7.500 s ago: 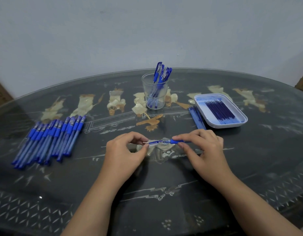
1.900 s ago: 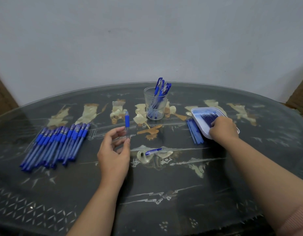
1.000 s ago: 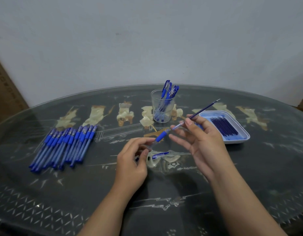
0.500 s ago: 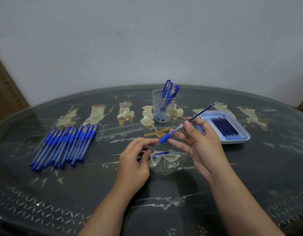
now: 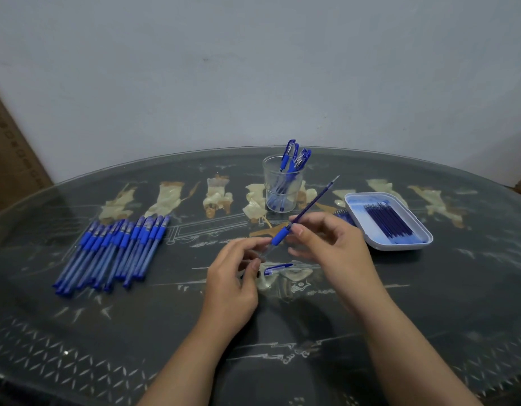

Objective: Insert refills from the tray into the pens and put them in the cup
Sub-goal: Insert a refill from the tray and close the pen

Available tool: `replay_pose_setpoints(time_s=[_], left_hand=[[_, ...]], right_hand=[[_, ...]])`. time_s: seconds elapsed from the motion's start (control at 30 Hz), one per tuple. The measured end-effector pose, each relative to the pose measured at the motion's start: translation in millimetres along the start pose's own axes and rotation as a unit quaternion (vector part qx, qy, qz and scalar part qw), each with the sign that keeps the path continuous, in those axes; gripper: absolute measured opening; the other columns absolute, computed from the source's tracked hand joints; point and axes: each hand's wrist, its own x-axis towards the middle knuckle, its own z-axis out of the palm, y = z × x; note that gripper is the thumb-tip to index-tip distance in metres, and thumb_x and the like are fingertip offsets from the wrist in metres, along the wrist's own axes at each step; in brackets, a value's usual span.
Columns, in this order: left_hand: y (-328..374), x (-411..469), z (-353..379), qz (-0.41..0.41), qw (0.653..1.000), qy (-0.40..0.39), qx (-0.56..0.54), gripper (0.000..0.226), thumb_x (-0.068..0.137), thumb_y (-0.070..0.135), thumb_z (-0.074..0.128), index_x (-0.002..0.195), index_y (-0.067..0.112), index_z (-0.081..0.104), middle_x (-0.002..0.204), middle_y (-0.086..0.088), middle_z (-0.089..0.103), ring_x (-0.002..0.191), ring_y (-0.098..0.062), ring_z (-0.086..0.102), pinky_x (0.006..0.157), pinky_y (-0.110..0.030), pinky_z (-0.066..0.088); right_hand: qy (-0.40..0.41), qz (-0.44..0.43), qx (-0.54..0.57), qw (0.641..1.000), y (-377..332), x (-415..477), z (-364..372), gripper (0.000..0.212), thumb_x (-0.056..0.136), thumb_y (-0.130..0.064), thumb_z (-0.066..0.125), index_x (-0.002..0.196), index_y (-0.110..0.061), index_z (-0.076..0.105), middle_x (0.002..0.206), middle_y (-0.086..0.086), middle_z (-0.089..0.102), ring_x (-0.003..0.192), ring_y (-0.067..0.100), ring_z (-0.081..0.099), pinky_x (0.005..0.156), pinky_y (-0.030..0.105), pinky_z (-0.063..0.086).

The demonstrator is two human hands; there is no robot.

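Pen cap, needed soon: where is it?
Head view: the small blue-and-clear plastic pen cap lies on the dark table between the left hand and right hand.

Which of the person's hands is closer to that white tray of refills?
Right. The right hand is just beside the tray, on its left, apart from it; the left hand is farther left, past the right hand.

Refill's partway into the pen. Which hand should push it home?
Right. The right hand pinches the refill just above the pen barrel, in line to slide it down, while the left hand holds the barrel's lower end steady.
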Motion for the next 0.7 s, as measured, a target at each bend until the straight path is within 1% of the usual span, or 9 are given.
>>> replay_pose_setpoints(time_s=[0.17,0.33,0.5,0.6,0.7], left_hand=[[0.5,0.2,-0.5,-0.012,1.000,0.008,0.002,0.054,0.086,-0.015,0.057,0.110,0.033,0.063,0.104,0.014,0.061,0.091,-0.015,0.066,0.079,-0.016,0.050],[1.1,-0.4,-0.6,-0.012,1.000,0.004,0.000,0.051,0.086,-0.015,0.057,0.110,0.028,0.064,0.105,0.012,0.062,0.092,-0.015,0.066,0.080,-0.017,0.050],[2.7,-0.6,-0.7,-0.022,1.000,-0.001,-0.003,0.054,0.085,-0.016,0.056,0.110,0.031,0.063,0.105,0.012,0.062,0.092,-0.015,0.065,0.080,-0.016,0.050],[3.0,-0.6,-1.2,-0.022,1.000,-0.006,-0.002,0.052,0.085,-0.016,0.057,0.110,0.029,0.064,0.105,0.012,0.062,0.092,-0.014,0.065,0.079,-0.016,0.049],[4.3,-0.2,-2.1,-0.020,1.000,-0.004,0.001,0.050,0.085,-0.016,0.057,0.110,0.027,0.064,0.105,0.011,0.062,0.092,-0.012,0.065,0.079,-0.014,0.048]], right_hand=[[-0.008,0.004,0.003,1.000,-0.1,-0.9,6.2,0.012,0.092,-0.005,0.062,0.100,-0.010,0.069,0.088,0.007,0.076,0.085,0.020,0.073,0.078,0.037,0.061],[0.012,0.000,0.027,1.000,-2.8,-1.1,6.5,0.010,0.092,-0.006,0.062,0.097,-0.010,0.069,0.087,0.010,0.075,0.081,0.024,0.074,0.073,0.032,0.061],[0.024,-0.007,0.042,0.999,-5.1,-1.1,6.2,0.006,0.092,-0.009,0.063,0.095,-0.008,0.068,0.085,0.013,0.075,0.076,0.025,0.074,0.066,0.028,0.060],[0.020,0.002,0.039,0.999,-4.4,-1.0,6.2,0.003,0.090,-0.008,0.065,0.092,-0.010,0.067,0.084,0.012,0.075,0.077,0.025,0.074,0.068,0.030,0.060],[0.002,0.008,0.026,1.000,-2.5,-0.4,5.2,0.005,0.089,-0.008,0.066,0.094,-0.010,0.067,0.085,0.011,0.075,0.080,0.025,0.074,0.071,0.034,0.061]])
